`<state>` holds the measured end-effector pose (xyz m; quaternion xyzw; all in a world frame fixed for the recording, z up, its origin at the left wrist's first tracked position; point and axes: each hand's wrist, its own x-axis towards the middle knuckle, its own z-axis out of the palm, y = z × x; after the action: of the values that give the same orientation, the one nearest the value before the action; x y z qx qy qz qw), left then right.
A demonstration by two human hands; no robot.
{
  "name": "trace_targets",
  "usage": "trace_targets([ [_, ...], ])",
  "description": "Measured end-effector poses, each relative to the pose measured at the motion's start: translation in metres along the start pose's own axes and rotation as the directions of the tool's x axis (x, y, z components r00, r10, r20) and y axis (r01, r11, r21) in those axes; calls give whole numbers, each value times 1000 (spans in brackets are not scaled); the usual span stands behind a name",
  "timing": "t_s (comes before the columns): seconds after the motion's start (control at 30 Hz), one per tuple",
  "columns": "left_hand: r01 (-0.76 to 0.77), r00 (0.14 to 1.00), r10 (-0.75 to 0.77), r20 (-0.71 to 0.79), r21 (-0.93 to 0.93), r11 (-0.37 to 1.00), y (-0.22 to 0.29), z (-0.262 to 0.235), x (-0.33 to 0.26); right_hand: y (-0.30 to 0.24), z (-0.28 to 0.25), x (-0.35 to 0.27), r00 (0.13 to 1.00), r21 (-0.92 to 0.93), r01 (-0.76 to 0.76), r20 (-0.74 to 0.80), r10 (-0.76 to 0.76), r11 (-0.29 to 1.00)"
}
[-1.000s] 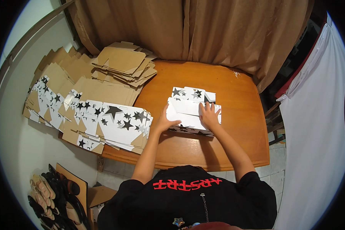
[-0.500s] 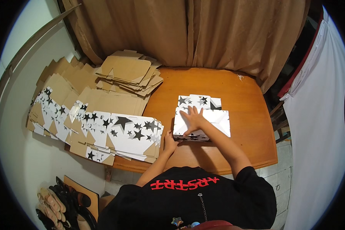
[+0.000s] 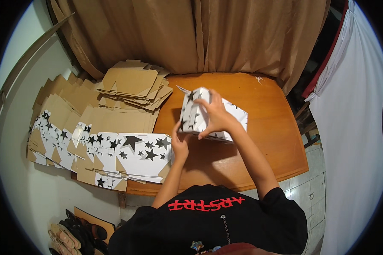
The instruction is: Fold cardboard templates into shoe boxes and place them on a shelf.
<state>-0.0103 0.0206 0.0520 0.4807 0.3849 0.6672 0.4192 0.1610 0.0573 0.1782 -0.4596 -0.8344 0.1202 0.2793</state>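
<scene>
A white cardboard box [image 3: 238, 117] printed with black and grey stars is tilted over the wooden table, its left end raised. My right hand [image 3: 218, 115] lies across its top, thumb and fingers spread to grip it. My left hand [image 3: 181, 145] holds the box's lower left corner, fingers against the side. A small flap [image 3: 183, 89] sticks out at the far left edge of the box. The underside of the box is hidden.
Flat star-printed cardboard blanks [image 3: 144, 148] overlap along the table's left side. Behind them lies a stack of plain brown cardboard pieces [image 3: 130, 80]. A brown curtain [image 3: 170, 38] hangs at the back, a white cloth [image 3: 349, 127] at right. Shoes [image 3: 68, 238] stand lower left.
The box has been tipped up and turned, so its star-printed end now shows, and it has shifted left. My left hand has moved up with it.
</scene>
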Motion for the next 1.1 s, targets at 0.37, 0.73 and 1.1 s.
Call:
trace_targets([
  [0.37, -533, 795, 378, 475, 250, 808, 61, 27, 24, 53, 45, -86, 893, 910, 133, -282, 350, 394],
  [0.73, -549, 539, 203, 817, 158, 821, -12, 83, -30, 123, 103, -176, 633, 917, -286, -36, 773, 277],
  [1.1, -406, 913, 269, 305, 743, 533, -42, -1, -26, 147, 103, -176, 539, 888, -384, -6, 842, 252],
])
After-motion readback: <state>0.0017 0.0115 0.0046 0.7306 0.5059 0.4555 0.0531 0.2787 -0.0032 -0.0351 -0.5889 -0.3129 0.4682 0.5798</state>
